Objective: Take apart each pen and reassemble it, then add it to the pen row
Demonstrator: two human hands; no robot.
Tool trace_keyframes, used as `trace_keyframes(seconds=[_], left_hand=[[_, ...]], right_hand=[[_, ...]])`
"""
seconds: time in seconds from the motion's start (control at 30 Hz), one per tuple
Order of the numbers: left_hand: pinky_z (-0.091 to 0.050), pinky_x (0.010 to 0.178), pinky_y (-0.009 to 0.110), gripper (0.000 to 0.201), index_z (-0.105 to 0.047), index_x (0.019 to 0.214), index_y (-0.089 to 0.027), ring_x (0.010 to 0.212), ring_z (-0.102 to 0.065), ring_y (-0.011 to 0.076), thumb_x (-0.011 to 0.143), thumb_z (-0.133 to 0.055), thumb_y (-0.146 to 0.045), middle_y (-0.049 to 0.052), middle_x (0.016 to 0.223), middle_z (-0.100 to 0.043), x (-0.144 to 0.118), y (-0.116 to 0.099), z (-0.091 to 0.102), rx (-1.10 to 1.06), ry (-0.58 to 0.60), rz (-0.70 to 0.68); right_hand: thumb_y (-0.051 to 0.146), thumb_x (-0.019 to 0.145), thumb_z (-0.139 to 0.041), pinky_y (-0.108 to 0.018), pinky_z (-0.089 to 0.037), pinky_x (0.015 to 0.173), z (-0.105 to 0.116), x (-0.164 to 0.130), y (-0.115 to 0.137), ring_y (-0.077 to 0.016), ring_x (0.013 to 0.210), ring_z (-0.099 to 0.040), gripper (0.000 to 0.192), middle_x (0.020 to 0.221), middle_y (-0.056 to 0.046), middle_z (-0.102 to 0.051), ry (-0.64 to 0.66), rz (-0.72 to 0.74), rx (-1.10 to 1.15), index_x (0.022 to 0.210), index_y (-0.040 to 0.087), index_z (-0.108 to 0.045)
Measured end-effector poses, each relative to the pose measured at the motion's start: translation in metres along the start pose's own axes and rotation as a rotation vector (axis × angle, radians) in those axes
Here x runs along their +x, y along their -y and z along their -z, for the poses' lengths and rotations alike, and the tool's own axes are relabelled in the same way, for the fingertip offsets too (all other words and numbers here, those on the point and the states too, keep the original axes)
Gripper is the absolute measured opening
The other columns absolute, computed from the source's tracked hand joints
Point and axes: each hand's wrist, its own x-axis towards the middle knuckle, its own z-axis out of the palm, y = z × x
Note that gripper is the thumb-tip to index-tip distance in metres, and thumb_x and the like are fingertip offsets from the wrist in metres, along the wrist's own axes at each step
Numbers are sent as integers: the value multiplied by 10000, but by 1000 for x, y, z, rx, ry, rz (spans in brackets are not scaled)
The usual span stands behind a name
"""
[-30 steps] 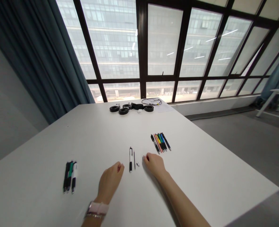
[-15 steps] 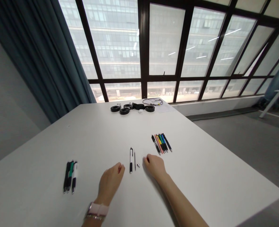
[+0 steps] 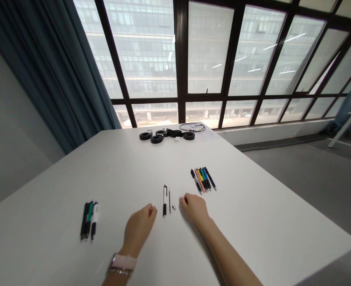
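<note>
A white and black pen body (image 3: 164, 200) lies on the white table (image 3: 253, 222) between my hands, with a thin refill (image 3: 169, 201) and a small metal tip (image 3: 173, 206) beside it. My left hand (image 3: 139, 227) rests on the table just left of the pen body, fingers curled, holding nothing. My right hand (image 3: 194, 207) rests just right of the small tip, fingers loosely curled, holding nothing. A pink watch strap is on my left wrist.
Several coloured pens (image 3: 203, 180) lie in a row to the right of my right hand. Three dark pens (image 3: 89, 221) lie at the left. Black round parts and a cable (image 3: 167, 135) sit at the table's far edge by the window.
The view has tilted very slightly. Both hands and the pen parts stay where they were.
</note>
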Motion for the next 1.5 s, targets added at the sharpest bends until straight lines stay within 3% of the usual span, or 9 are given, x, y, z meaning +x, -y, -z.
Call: trace_keyframes(seconds=[0.6, 0.8, 1.03, 1.5], left_hand=[[-182, 525, 277, 350, -502, 646, -213, 530, -499, 136, 911, -315, -344, 12, 590, -603, 0, -2, 1, 10, -13, -2], [-205, 533, 275, 373, -491, 656, -218, 530, -518, 143, 931, -304, -387, 8, 580, -596, -1, -5, -1, 2, -95, -36], [-286, 581, 274, 330, -507, 741, -227, 600, -580, 183, 898, -385, -490, 8, 631, -630, -4, -17, -7, 10, -150, -135], [-305, 641, 331, 319, -572, 682, -200, 671, -630, 208, 896, -345, -270, 54, 667, -667, -5, -31, 1, 118, -98, -177]], right_hand=[[310, 934, -387, -264, -330, 583, -4, 0, 1, -194, 725, -636, 279, 799, -64, -696, -68, 16, 41, 832, 184, -615], [274, 898, -474, -248, -346, 602, -3, -4, 8, -174, 742, -615, 136, 834, -40, -664, -121, 122, 189, 967, 184, -551], [157, 901, -409, -252, -394, 660, -7, -14, 21, -180, 806, -632, 231, 839, -41, -662, -98, 263, 314, 1121, 172, -476], [148, 912, -387, -262, -418, 666, -5, -19, 29, -186, 849, -647, 244, 905, -58, -675, -43, 261, 210, 1136, 179, -479]])
